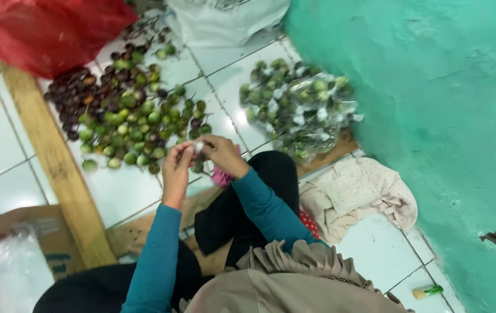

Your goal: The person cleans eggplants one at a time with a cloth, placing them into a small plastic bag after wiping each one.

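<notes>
Over the tiled floor (4,133), left hand (177,168) and right hand (222,154) both pinched on small white wrap (198,146); risked slipping onto loose fruit pile (126,116).

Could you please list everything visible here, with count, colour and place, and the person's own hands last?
loose fruit pile: many, green and dark purple, on floor ahead
bagged fruit: one heap, green in clear wraps, by wall
red sack: one, top left
white bag: one, top centre
wooden plank: one, tan, left
cloth: one, cream, right
wall: teal, right
left hand: holds small pale item
right hand: pinching same item
</notes>
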